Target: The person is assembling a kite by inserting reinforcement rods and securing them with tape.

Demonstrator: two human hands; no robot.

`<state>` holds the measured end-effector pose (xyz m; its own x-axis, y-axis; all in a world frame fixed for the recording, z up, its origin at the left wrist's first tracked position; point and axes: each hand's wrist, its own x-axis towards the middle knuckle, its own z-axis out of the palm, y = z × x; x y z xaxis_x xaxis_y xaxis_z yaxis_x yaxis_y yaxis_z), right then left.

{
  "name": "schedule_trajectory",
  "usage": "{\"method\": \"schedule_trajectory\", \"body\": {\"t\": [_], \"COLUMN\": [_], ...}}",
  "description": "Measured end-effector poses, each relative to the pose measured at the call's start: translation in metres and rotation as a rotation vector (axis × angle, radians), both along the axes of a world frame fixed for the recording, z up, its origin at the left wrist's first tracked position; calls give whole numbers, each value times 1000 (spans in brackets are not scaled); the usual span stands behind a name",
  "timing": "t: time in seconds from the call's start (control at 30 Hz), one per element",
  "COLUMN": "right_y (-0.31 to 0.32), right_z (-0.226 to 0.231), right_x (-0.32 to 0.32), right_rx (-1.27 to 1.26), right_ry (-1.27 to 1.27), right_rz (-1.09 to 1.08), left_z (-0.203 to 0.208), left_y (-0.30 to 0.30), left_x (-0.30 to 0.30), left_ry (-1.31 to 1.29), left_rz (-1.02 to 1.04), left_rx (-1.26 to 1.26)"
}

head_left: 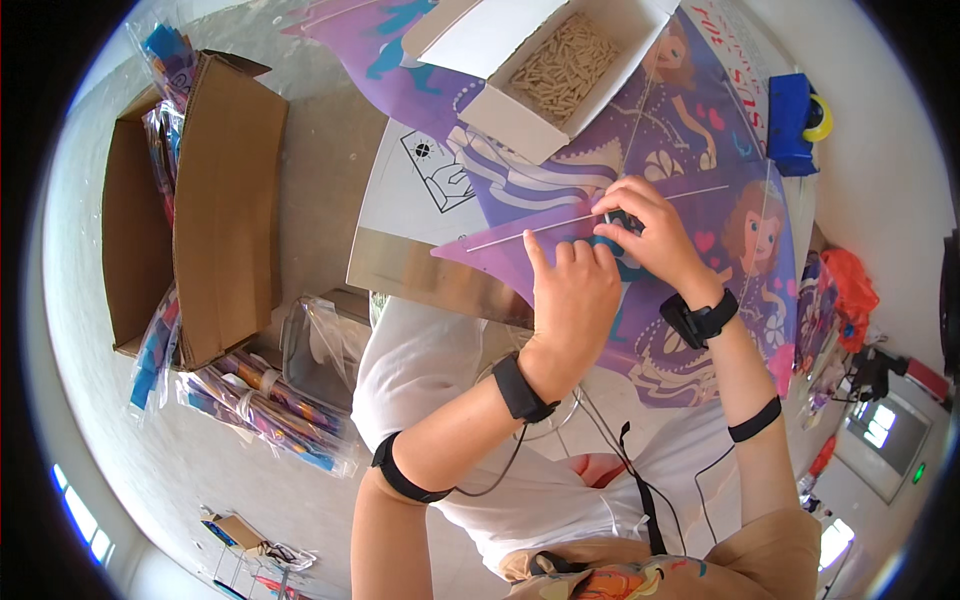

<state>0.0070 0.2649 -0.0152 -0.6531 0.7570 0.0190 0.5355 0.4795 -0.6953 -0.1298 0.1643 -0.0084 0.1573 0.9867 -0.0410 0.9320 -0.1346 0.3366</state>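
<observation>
A printed purple kite (pixel 485 262) lies across the work surface, with a thin white rod (pixel 690 195) running along its upper side. My left hand (pixel 575 300) rests on the kite, its index finger stretched out onto the rod's left part and its other fingers curled. To its right, my right hand (pixel 650 232) has thumb and fingers closed together over the middle of the rod. What sits in that pinch is mostly hidden by the fingers. Beyond my hands stands an open white box (pixel 520 125) full of small pale cylindrical pieces (pixel 565 68).
A blue tape dispenser (pixel 790 125) with yellow tape sits at the far right. On the left stands an open cardboard box (pixel 225 220) holding wrapped colourful packs. More packs (pixel 270 410) lie on the floor beside it. The work surface's metal edge (pixel 440 285) is close to my knees.
</observation>
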Motion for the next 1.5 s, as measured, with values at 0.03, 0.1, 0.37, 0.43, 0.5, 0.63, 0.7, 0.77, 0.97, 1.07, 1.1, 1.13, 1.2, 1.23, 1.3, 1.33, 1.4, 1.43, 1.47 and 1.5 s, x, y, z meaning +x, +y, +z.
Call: {"method": "schedule_trajectory", "body": {"t": [0.03, 0.1, 0.37, 0.43, 0.5, 0.63, 0.7, 0.77, 0.97, 1.07, 1.1, 1.13, 1.2, 1.23, 1.3, 1.33, 1.4, 1.43, 1.47, 1.5], "right_y": [0, 0, -1, -1, 0, -1, -1, 1, 8, 11, 13, 15, 21, 24, 28, 29, 32, 32, 32, 33], "right_z": [1, 2, 3, 2, 5, 1, 1, 3, 0, 3, 3, 3, 3, 2, 3, 3, 4, 5, 5, 7], "right_x": [0, 0, -1, 0, 2, 5, 9, 12, 11, 12, 11, 11, 10, 9, 5, 6, 9, 12, 17, 22], "right_rx": [-14, -25, -38, -53, -68, 14, 86, 159, 327, 315, 313, 266, 215, 192, 128, 127, 213, 214, 210, 209], "right_ry": [-4, -2, -10, 7, -4, -12, -33, -52, -79, -95, -96, -99, -104, -124, -167, -167, -215, -216, -214, -216], "right_rz": [-9, -17, -29, -36, -46, -20, -5, 23, 119, 135, 128, 135, 130, 167, 208, 200, 264, 261, 229, 196], "left_z": [-1, -3, -6, -5, -4, -12, -15, -17, -17, -15, -15, -13, -13, -13, -15, -15, -16, -16, -16, -16], "left_y": [0, 1, 1, 2, 4, 3, 2, 2, 3, 5, 5, 6, 6, 6, 5, 4, 4, 4, 4, 5], "left_x": [0, 1, 1, 2, 3, 3, 4, 6, 7, 8, 8, 8, 8, 7, 6, 6, 6, 6, 6, 6], "left_ry": [0, 33, 35, 31, 24, 38, 63, 99, 129, 135, 136, 151, 164, 168, 173, 162, 150, 156, 163, 159], "left_rz": [1, 21, 26, 25, 8, 8, -7, -13, -51, -58, -65, -72, -91, -93, -104, -95, -89, -85, -80, -84], "left_rx": [0, 25, 31, 34, -37, -33, -11, 16, -24, -35, -36, -42, -49, -49, -49, -59, -68, -63, -57, -53]}}
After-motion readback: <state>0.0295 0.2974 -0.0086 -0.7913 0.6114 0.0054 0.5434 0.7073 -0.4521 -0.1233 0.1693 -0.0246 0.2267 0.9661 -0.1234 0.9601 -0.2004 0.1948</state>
